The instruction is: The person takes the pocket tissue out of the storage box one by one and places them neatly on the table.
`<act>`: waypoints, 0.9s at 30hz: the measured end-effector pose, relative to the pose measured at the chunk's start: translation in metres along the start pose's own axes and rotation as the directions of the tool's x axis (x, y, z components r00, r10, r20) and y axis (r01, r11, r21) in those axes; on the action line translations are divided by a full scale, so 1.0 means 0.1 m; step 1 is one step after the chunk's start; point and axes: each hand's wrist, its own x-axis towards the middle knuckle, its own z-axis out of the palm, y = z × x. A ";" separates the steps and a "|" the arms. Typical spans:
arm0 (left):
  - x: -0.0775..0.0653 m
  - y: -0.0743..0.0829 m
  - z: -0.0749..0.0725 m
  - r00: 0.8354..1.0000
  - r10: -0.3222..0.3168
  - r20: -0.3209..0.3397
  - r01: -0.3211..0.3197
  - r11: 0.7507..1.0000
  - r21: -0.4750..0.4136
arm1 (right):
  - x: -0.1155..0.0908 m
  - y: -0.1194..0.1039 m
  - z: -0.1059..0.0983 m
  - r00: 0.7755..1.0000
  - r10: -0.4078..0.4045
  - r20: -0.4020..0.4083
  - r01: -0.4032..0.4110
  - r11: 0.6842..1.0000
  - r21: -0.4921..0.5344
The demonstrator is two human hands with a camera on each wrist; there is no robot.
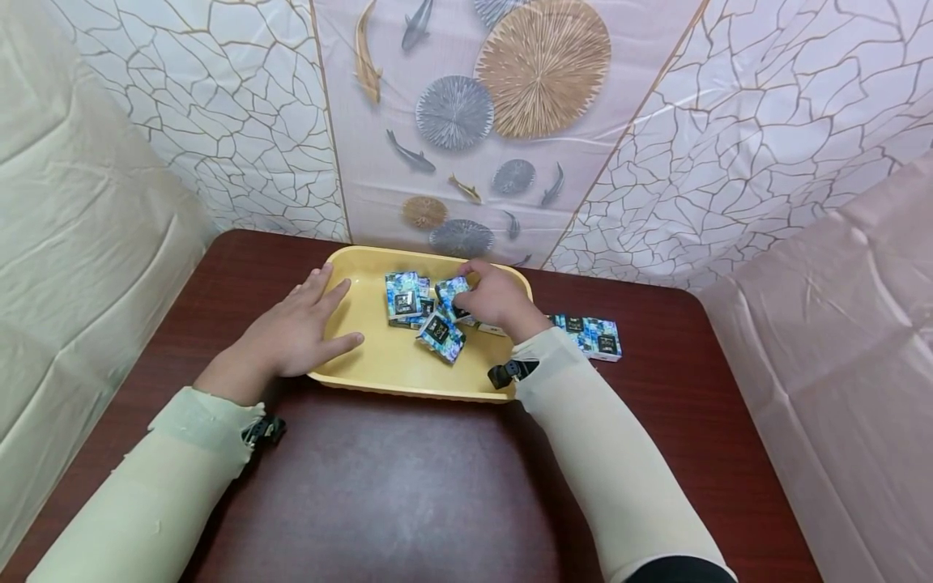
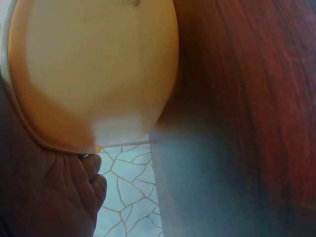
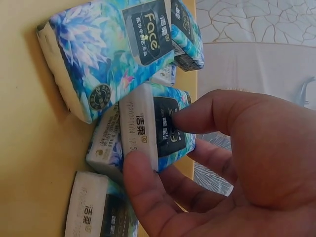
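Note:
Inside the yellow tray [image 1: 386, 364] lies a loose pile of small blue tissue packs [image 1: 403, 295], each with a dark label. My right hand [image 1: 499, 298] reaches over the tray's right part and grips one tissue pack [image 3: 143, 126] between thumb and fingers. Another tissue pack [image 3: 113, 54] lies close beside it in the right wrist view, overlapping its neighbours. My left hand [image 1: 295, 332] rests on the tray's left rim with fingers spread and straight. The left wrist view shows that palm [image 2: 54, 192] against the tray's outer wall [image 2: 98, 74].
A row of tissue packs [image 1: 594, 336] sits on the dark red table [image 1: 656, 405], right of the tray and partly behind my right forearm. A patterned cloth wall [image 1: 466, 186] rises behind the table's back edge. Pale sheets [image 1: 838, 324] hang at both sides.

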 end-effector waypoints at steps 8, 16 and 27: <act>0.00 0.01 -0.01 1.000 0.004 0.001 -0.004 1.000 0.005 | -0.07 0.04 -0.08 1.000 -0.026 -0.004 0.026 1.000 0.012; 0.00 0.02 -0.01 1.000 -0.002 0.004 0.002 1.000 -0.001 | -0.20 0.09 -0.20 0.999 -0.033 -0.003 0.033 0.996 0.089; 0.00 0.02 -0.01 1.000 -0.005 0.007 0.005 1.000 0.000 | -0.41 0.15 -0.36 0.999 -0.038 -0.033 0.042 0.989 0.141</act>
